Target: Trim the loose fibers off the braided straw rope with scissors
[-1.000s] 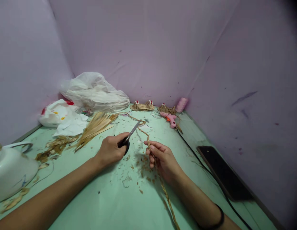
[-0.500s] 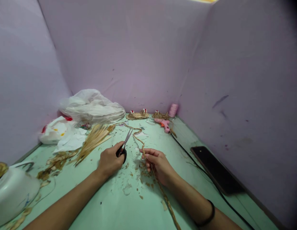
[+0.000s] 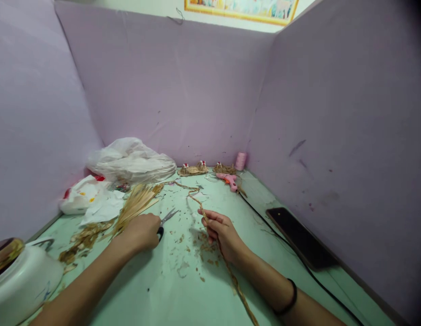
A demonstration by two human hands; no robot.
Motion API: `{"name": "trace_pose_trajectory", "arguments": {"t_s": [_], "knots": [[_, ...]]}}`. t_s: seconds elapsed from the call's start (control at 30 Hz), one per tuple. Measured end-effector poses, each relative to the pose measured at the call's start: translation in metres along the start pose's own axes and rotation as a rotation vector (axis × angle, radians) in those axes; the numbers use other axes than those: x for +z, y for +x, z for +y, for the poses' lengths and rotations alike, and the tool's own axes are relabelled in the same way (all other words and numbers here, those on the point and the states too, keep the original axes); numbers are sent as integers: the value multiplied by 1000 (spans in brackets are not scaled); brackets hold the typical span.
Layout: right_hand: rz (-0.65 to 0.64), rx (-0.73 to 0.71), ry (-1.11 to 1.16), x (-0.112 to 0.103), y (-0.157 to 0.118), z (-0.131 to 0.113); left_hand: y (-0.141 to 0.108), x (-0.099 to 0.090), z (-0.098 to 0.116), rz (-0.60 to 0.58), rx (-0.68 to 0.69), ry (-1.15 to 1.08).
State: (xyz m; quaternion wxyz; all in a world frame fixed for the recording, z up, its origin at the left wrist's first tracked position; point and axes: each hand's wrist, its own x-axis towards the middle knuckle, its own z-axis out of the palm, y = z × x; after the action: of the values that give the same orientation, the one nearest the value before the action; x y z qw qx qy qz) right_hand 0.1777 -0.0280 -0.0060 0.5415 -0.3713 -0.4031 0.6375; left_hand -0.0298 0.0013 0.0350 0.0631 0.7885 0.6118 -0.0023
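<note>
My left hand [image 3: 145,232] is closed around the handles of a pair of scissors [image 3: 169,215], low over the table beside the dried strips. Its blades point away to the right, a little apart, and most of the handles are hidden by the fingers. In my right hand [image 3: 221,231], thumb and fingers pinch a braided cord of tan plant fibre [image 3: 197,200]. From that pinch the cord winds to the back of the table, and its near end runs down past my wrist toward the front edge.
Dried fibre strips [image 3: 134,206] and a white plastic bag [image 3: 132,160] lie left. A white pot [image 3: 30,280] stands near left. Behind are woven slippers [image 3: 193,171], a pink glue gun [image 3: 227,179] and a thread spool [image 3: 241,161]. A phone [image 3: 300,237] and black cable [image 3: 288,244] lie right.
My left hand has moved left and down toward the table with the scissors. My right hand stays on the cord. The view has tilted up, showing a framed picture above the partition.
</note>
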Motion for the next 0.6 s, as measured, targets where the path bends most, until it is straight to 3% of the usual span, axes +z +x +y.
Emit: {"name": "trace_pose_trajectory", "arguments": {"t_s": [0.17, 0.23, 0.3, 0.33, 0.4, 0.5, 0.6], "knots": [[-93, 21, 16, 5, -6, -1, 7, -2, 11, 26, -9, -323], [-163, 36, 21, 8, -9, -1, 14, 6, 21, -101, -46, -712], [-235, 52, 31, 10, -13, 0, 25, 16, 28, -317, -125, -1366], [-258, 66, 39, 11, -14, 0, 30, 20, 31, -346, -153, -1613], [-267, 121, 58, 11, -15, -1, 42, 23, 32, -272, -170, -1867], [-203, 199, 82, 10, -12, 0, 57, 15, 32, -66, -144, -1894], [-100, 191, 31, 6, -8, 2, 64, -2, 38, 58, -119, -1868]]}}
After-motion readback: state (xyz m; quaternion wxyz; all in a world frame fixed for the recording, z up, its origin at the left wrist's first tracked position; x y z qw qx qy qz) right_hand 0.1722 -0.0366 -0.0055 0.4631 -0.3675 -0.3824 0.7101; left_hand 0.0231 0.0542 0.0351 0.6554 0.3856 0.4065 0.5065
